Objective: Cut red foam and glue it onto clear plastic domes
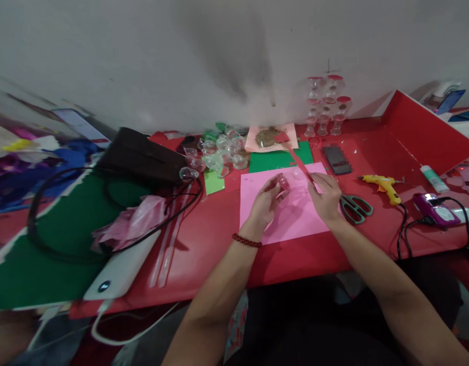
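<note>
My left hand (265, 202) is closed around a small clear plastic cup (283, 181) with a reddish tint, above a pink sheet (291, 218). Between the fingers of my right hand (325, 195) is a long red strip (300, 163), pointing away and to the left. Its far end reaches toward a squarish red piece beside a heap of brown sand (268, 137); whether the two are joined I cannot tell. The sand lies on a pale orange sheet (253, 144), partly over a green sheet (261, 162). Another clear cup seems to rest on the pink sheet between my hands.
Clear cups (225, 150) are heaped at the back left. Several hourglass-shaped cup pairs (323, 124) stand stacked by the wall. On the right lie scissors (355, 208), a phone (336, 159), a yellow glue gun (383, 185) and a purple power socket (435, 211). A white power bank (122, 269) and cables are left.
</note>
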Tool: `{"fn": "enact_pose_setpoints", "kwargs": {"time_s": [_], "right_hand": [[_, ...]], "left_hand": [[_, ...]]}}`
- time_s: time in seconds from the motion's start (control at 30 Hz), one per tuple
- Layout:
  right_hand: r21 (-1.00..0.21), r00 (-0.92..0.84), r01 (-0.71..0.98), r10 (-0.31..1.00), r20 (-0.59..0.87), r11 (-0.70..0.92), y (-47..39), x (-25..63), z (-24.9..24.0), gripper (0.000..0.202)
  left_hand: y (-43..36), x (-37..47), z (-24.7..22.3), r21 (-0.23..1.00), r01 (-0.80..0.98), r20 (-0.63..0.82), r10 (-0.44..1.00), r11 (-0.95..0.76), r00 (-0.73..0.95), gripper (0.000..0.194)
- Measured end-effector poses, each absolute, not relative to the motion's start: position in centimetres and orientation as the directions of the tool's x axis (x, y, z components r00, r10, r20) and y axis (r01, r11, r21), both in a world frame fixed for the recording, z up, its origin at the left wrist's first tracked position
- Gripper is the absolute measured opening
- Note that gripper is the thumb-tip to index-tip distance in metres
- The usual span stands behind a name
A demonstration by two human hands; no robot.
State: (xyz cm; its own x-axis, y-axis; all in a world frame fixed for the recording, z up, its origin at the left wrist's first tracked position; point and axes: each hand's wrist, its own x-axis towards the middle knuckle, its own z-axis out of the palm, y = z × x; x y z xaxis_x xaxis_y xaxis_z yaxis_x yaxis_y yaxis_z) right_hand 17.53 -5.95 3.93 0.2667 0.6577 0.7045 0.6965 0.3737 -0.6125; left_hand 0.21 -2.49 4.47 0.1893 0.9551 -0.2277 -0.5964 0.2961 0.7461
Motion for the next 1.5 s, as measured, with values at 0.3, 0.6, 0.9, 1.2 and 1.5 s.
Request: {"fn": "enact_pose_setpoints", "kwargs": {"time_s": [0.3,0.6,0.9,1.2,1.5], "right_hand": [[-0.253,-0.032,0.817,0.478,0.878,0.518,-5.4,17.5,2.8,0.031],[-0.179,-0.176,0.878,0.648,0.741,0.443,-5.3,17.5,2.4,0.025],[-0.582,0.094,0.698,0.752,0.652,0.418,-5.2,16.6,1.7,0.024],[-0.89,0.221,0.436,0.942,0.252,0.136,-4.2,15.8,1.3,0.039],[-0.859,0.087,0.49,0.972,0.218,0.149,-4.8,15.3,2.9,0.019]], "left_hand": [[-2.1,0.3,4.5,0.638,-0.604,-0.362,0.879,0.477,0.311,0.026],[-0.7,-1.8,2.6,0.969,-0.143,0.142,0.926,-0.202,-0.349,0.025],[-2.4,-1.6,3.8,0.372,0.511,0.625,0.616,-0.775,0.479,0.039],[-2.5,-0.5,3.2,0.459,0.559,0.732,0.651,-0.691,0.202,0.017],[-2.4,-0.8,3.1,0.522,0.53,0.743,0.661,-0.669,0.103,0.016]]}}
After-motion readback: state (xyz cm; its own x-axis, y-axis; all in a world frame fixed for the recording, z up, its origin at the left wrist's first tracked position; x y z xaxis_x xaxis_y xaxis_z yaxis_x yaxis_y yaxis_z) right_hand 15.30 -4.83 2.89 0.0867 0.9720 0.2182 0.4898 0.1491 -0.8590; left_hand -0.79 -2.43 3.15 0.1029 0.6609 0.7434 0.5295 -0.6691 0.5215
